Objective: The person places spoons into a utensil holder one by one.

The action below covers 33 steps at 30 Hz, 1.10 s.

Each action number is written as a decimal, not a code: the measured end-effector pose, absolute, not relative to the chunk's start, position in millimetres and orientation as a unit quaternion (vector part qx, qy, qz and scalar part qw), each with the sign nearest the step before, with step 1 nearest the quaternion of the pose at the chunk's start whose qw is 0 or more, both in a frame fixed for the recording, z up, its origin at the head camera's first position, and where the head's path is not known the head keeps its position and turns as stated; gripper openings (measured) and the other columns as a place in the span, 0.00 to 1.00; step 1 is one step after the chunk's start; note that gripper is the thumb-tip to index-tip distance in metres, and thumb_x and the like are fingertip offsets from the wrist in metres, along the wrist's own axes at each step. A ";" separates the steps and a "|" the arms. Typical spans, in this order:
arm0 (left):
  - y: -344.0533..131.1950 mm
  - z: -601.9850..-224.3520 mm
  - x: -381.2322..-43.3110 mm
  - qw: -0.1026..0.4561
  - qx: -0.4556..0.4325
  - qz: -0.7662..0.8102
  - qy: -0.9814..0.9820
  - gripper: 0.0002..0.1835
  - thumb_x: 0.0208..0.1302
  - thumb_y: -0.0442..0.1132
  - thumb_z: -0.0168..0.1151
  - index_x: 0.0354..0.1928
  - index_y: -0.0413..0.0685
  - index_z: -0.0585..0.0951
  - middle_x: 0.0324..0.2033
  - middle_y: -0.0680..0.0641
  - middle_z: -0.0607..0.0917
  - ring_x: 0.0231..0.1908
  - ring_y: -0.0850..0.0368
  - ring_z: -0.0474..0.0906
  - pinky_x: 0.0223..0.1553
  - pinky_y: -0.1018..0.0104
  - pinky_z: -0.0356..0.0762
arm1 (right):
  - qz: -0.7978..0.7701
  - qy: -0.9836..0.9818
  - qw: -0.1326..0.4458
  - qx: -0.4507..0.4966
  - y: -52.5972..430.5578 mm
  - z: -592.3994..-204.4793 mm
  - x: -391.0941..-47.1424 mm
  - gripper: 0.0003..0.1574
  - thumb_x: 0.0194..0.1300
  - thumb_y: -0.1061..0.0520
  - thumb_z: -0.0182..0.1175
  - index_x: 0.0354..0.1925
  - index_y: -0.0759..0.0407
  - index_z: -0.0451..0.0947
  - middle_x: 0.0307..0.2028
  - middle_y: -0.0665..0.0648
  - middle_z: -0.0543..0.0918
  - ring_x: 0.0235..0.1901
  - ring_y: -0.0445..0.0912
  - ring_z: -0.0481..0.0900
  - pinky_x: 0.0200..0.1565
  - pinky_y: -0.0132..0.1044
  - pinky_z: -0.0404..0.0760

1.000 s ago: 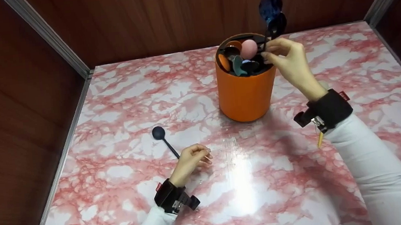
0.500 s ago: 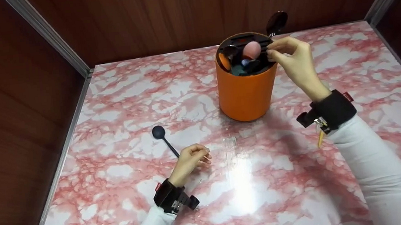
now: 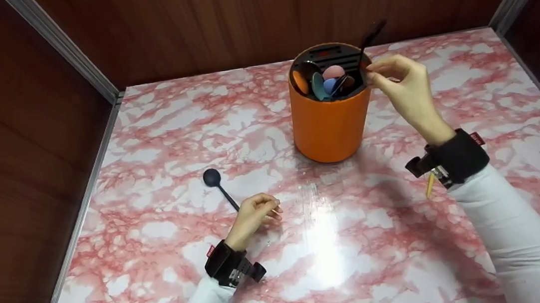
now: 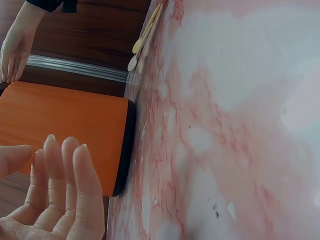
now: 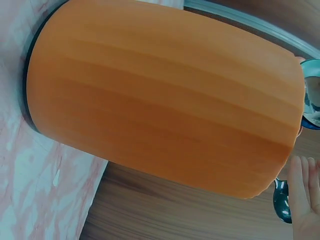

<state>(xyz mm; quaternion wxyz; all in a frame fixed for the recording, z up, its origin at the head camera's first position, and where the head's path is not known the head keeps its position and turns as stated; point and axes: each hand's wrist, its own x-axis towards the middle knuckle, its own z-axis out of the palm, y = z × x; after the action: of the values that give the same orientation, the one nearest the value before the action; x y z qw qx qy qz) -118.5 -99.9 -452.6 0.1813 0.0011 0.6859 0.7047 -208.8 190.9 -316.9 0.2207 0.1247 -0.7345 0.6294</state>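
An orange utensil holder (image 3: pixel 331 132) with a slotted black inside stands toward the back of the table. Right at its right rim are the fingertips of my right hand (image 3: pixel 409 94), thumb and fingers bent toward each other. A dark spoon (image 3: pixel 372 34) leans up out of the holder just left of those fingertips; its bowl (image 5: pixel 281 202) shows beside the hand in the right wrist view. My left hand (image 3: pixel 252 218) stays low over the table, fingers loosely bent around nothing. Past it lies a navy spoon (image 3: pixel 212 178), the handle end hidden behind the hand.
Several utensils crowd the holder, among them a pink one (image 3: pixel 333 71), a teal one (image 3: pixel 318 86) and an orange one (image 3: pixel 301 82). Yellow-handled spoons (image 4: pixel 145 37) lie right of the holder. Wood panels (image 3: pixel 256 20) wall the back and sides.
The dark spoon has sunk into the holder and turned edge-on. My right hand has drawn back slightly to the right, off the stem. The left hand is nearly still.
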 end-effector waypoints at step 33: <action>-109.4 -477.7 -131.3 0.173 -0.002 0.705 0.688 0.13 0.59 0.32 0.54 0.39 0.25 0.72 0.25 0.44 0.80 0.24 0.51 0.78 0.31 0.54 0.80 | 0.624 -0.742 0.182 0.165 201.0 -360.7 -189.6 0.10 0.53 0.69 0.59 0.35 0.77 0.75 0.30 0.58 0.82 0.28 0.42 0.79 0.34 0.28 0.79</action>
<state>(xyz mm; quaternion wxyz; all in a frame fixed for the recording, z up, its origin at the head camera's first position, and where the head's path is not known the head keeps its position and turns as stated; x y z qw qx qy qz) -131.3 -109.4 -477.7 0.1729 -0.0021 0.6878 0.7050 -189.6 201.0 -360.7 0.1817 0.1647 -0.7423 0.6236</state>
